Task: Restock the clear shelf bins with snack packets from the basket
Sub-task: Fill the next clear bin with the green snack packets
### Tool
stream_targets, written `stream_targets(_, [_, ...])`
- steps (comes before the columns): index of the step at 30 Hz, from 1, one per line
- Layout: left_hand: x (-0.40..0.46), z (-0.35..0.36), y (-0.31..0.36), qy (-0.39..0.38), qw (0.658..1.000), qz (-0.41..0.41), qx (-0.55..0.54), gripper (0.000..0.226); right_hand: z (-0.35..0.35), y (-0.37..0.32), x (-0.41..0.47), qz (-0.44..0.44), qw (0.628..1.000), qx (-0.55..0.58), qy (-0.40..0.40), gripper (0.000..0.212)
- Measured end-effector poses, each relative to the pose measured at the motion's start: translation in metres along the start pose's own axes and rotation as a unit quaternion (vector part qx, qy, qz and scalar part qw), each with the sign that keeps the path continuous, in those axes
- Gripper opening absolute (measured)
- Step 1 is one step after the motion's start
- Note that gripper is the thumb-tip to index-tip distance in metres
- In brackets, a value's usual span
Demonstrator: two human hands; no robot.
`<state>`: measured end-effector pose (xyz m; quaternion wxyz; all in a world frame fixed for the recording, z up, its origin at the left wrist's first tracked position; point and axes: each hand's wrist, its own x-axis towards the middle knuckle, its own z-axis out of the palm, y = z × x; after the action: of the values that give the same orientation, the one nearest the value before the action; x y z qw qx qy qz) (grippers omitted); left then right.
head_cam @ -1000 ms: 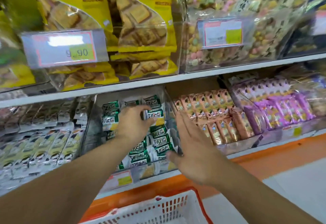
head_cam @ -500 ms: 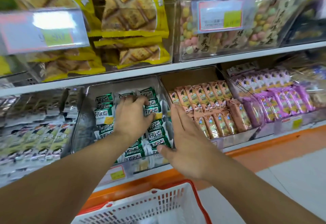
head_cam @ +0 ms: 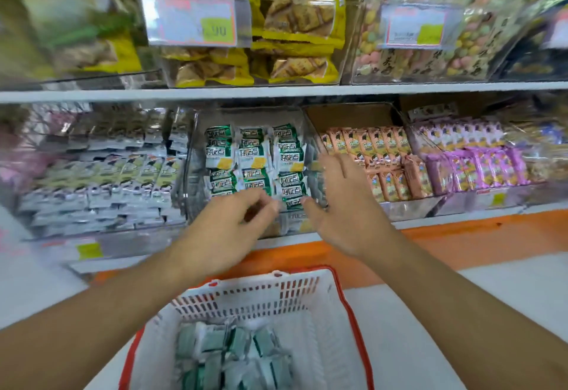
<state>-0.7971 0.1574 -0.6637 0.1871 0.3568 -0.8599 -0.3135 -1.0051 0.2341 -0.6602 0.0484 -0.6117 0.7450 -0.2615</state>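
Green-and-white snack packets [head_cam: 255, 159] stand in rows inside a clear shelf bin [head_cam: 196, 174] on the lower shelf. My left hand [head_cam: 233, 223] hovers at the bin's front lip, fingers loosely curled and holding nothing. My right hand [head_cam: 341, 202] is beside it at the bin's right side, fingers spread and straight, near the front packets. Below, a white basket with a red rim [head_cam: 307, 297] holds several more green-and-white packets [head_cam: 233, 356].
To the right sit a cardboard tray of pink packets [head_cam: 378, 159] and a bin of purple packets [head_cam: 479, 162]. Grey packets [head_cam: 116, 177] fill the left bin. Yellow biscuit bags [head_cam: 292, 20] sit on the upper shelf behind price tags. An orange shelf base [head_cam: 461, 236] runs below.
Both hands have drawn back from deep in the green packet bin to its front edge. The view has tilted down, so the basket and its packets now show.
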Motion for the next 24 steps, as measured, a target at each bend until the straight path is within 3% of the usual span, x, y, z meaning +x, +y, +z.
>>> stream_targets(2, [-0.036, 0.004, -0.019, -0.04, 0.997, -0.038, -0.048, 0.044, 0.004, -0.013, -0.012, -0.043, 0.999, -0.004, 0.013, 0.046])
stream_targets(5, [-0.08, 0.017, -0.071, -0.048, 0.991, -0.121, -0.009, 0.04, 0.034, -0.035, -0.035, -0.031, 0.986, 0.084, -0.137, 0.012])
stream_targets(8, [-0.118, 0.034, -0.132, -0.047, 0.974, -0.211, 0.071, 0.02, 0.097, -0.037, -0.062, -0.019, 0.949, 0.016, -0.314, 0.017])
stream_targets(10, [-0.139, 0.047, -0.173, -0.01, 0.951, -0.269, 0.153, 0.041, 0.145, -0.029, -0.082, -0.025, 0.906, -0.061, -0.418, 0.029])
stream_targets(13, [-0.16, 0.065, -0.216, -0.009, 0.916, -0.353, 0.189, 0.078, 0.21, -0.011, -0.111, 0.04, 0.84, -0.116, -0.528, 0.035])
stream_targets(17, [-0.172, 0.092, -0.239, -0.062, 0.901, -0.419, 0.092, 0.101, 0.283, 0.017, -0.152, 0.162, 0.824, -0.063, -0.539, 0.042])
stream_targets(21, [-0.172, 0.101, -0.244, -0.051, 0.905, -0.408, 0.111, 0.107, 0.336, 0.031, -0.207, 0.21, 0.816, -0.082, -0.532, 0.063])
stream_targets(24, [-0.169, 0.101, -0.246, -0.069, 0.894, -0.43, 0.104, 0.106, 0.347, 0.031, -0.22, 0.23, 0.831, -0.064, -0.502, 0.051])
